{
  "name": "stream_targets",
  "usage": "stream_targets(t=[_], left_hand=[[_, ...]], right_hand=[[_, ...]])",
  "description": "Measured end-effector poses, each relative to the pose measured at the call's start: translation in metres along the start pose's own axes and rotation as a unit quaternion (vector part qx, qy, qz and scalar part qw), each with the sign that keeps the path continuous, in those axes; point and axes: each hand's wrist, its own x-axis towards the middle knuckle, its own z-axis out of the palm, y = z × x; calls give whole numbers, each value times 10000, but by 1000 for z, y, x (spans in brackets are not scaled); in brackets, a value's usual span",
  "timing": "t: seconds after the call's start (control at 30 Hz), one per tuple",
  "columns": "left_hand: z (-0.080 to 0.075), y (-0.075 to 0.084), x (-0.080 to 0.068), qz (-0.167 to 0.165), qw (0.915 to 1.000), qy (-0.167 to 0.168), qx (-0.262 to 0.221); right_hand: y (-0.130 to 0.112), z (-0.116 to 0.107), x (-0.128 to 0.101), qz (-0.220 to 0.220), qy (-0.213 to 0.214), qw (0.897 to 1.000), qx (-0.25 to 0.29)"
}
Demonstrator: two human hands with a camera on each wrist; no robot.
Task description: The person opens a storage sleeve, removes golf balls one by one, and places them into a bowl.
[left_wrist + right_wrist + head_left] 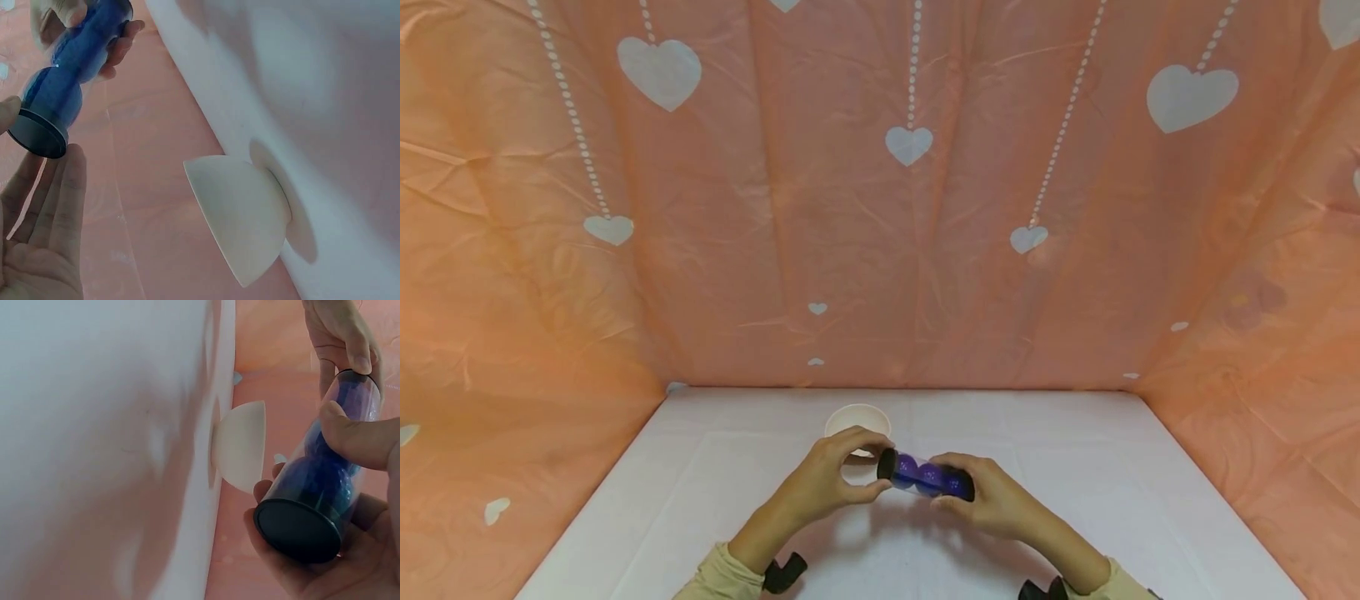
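Observation:
A clear tube [929,478] with several blue-purple balls inside is held up in front of the body, slightly tilted. My right hand [991,497] grips its right part, thumb on one side and fingers round the other. At the left end, my left hand [829,477] pinches the black cap [887,464] between thumb and fingertips, the palm apart from the tube. In the right wrist view, another dark cap [299,531] closes the near end, with right-hand fingers beneath it. Behind the left hand stands a cream bowl [240,215], upright on its foot and partly hidden in the head view.
The table [737,467] is covered with a white cloth. Orange sheeting [865,250] with white hearts rises behind and at both sides. Dark straps with black devices [786,573] sit at the wrists.

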Motion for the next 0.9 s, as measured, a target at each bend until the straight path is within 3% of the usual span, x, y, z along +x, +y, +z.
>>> stream_targets(t=[0.27, 0.9], left_hand=[[-4, -4, -1, -21, 9994, -339, 110], [-7, -3, -4, -107, 9990, -338, -255]], right_hand=[[0, -4, -1, 21, -146, 9999, 88], [-2, -8, -1, -51, -221, 9997, 78]])
